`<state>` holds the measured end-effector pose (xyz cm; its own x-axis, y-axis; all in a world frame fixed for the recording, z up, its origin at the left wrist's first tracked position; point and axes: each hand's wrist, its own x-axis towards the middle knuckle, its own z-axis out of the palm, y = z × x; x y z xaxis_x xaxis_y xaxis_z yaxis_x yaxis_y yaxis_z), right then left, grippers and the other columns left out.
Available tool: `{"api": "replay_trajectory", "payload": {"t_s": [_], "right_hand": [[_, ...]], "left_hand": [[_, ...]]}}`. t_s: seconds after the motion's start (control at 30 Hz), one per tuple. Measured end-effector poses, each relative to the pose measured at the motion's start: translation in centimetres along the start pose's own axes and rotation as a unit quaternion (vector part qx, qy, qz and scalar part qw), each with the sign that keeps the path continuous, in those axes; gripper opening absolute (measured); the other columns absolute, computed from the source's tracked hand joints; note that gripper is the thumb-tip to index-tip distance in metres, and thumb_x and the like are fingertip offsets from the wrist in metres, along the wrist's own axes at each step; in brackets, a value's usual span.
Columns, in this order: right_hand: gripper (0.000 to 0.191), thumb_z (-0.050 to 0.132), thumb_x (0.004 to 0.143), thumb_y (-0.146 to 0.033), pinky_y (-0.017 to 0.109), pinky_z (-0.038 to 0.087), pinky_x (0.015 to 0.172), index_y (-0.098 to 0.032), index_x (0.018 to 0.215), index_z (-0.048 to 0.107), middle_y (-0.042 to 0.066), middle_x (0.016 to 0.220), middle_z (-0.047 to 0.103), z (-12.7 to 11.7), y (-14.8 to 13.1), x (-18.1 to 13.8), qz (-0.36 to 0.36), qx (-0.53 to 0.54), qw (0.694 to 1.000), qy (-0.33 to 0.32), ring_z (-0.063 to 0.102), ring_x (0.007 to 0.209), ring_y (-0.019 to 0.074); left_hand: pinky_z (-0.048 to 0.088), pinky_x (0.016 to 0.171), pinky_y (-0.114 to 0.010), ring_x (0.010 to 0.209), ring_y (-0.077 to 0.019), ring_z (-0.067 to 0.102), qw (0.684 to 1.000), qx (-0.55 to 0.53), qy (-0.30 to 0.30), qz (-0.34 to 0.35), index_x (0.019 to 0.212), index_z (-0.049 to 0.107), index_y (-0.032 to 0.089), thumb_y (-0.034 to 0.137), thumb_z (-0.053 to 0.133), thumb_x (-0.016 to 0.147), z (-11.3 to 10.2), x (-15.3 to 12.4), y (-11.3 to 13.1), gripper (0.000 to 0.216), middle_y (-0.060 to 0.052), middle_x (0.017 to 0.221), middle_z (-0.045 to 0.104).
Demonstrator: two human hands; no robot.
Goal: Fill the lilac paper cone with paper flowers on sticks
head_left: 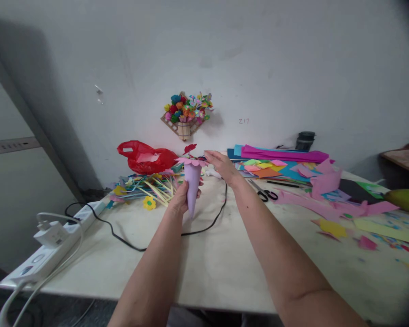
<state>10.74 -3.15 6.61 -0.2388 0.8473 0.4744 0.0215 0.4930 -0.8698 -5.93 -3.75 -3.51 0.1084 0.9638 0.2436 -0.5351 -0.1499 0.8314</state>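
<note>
Head view: the left hand [180,197] curls around the lilac cone [191,181], right of and nearer than the red bag [146,157]; likely light, crushable paper, best held gently mid-body. Farther right of the bag, the right hand [222,164] is bunched; whether pinching cannot be told.

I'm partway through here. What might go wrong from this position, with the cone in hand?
1. The left hand grips the slender purple cone by its side; too firm a squeeze might crease it.
2. The right hand is right by the scalloped pink rim and red flower, so a careless brush could bend either.
3. The black cord crosses the table near the left forearm and might snag.
</note>
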Motion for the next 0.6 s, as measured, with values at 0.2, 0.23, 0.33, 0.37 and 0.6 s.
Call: {"api": "replay_trajectory", "payload": {"t_s": [0.2, 0.23, 0.33, 0.37, 0.6], "right_hand": [[0.066, 0.054, 0.08, -0.058, 0.038, 0.036, 0.104, -0.018, 0.132, 0.051, 0.011, 0.138, 0.052, -0.2, 1.2, 0.3, 0.014, 0.017, 1.0, -0.006, 0.058, 0.114, 0.0211], [0.066, 0.053, 0.08, -0.058, 0.039, 0.036, 0.104, -0.019, 0.134, 0.049, 0.01, 0.139, 0.05, -0.2, 1.5, 0.3, 0.023, 0.023, 0.999, -0.012, 0.058, 0.113, 0.0211], [0.061, 0.052, 0.081, -0.048, 0.04, 0.036, 0.105, -0.021, 0.135, 0.047, 0.009, 0.14, 0.05, -0.1, 2.2, 0.3, 0.047, 0.032, 0.997, -0.046, 0.059, 0.112, 0.0208], [0.06, 0.053, 0.08, -0.042, 0.04, 0.036, 0.105, -0.02, 0.135, 0.047, 0.009, 0.139, 0.051, 0.0, 2.5, 0.4, 0.052, 0.028, 0.996, -0.062, 0.059, 0.113, 0.0207], [0.069, 0.058, 0.063, -0.012, 0.038, 0.046, 0.094, -0.014, 0.132, 0.051, 0.014, 0.134, 0.056, 2.3, 5.4, 0.4, 0.075, -0.113, 0.974, -0.179, 0.059, 0.11, 0.0236]], "left_hand": [[0.05, 0.061, -0.029, 0.062, -0.012, 0.058, 0.999, -0.004, 0.028, 0.044, 0.092, 0.063, 0.014, 0.05, 0.086, 0.047, -0.2, -0.3, 0.5, 0.062, -0.008, 0.092, 0.068], [0.052, 0.066, -0.031, 0.064, -0.0121, 0.059, 0.998, -0.01, 0.038, 0.053, 0.092, 0.063, 0.015, 0.047, 0.087, 0.047, -0.3, -0.3, 0.6, 0.06, -0.007, 0.093, 0.068], [0.052, 0.08, -0.036, 0.069, -0.0121, 0.06, 0.994, -0.031, 0.066, 0.082, 0.095, 0.062, 0.018, 0.038, 0.087, 0.049, -0.5, -0.4, 1.0, 0.057, -0.005, 0.101, 0.068], [0.052, 0.083, -0.036, 0.071, -0.0121, 0.061, 0.992, -0.038, 0.076, 0.091, 0.096, 0.062, 0.02, 0.036, 0.087, 0.049, -0.7, -0.4, 1.1, 0.056, -0.004, 0.104, 0.067], [0.047, 0.088, -0.033, 0.084, -0.0153, 0.064, 0.982, -0.004, 0.111, 0.154, 0.094, 0.061, 0.021, 0.027, 0.085, 0.047, -1.2, -0.3, 1.2, 0.054, -0.004, 0.102, 0.068]]}}
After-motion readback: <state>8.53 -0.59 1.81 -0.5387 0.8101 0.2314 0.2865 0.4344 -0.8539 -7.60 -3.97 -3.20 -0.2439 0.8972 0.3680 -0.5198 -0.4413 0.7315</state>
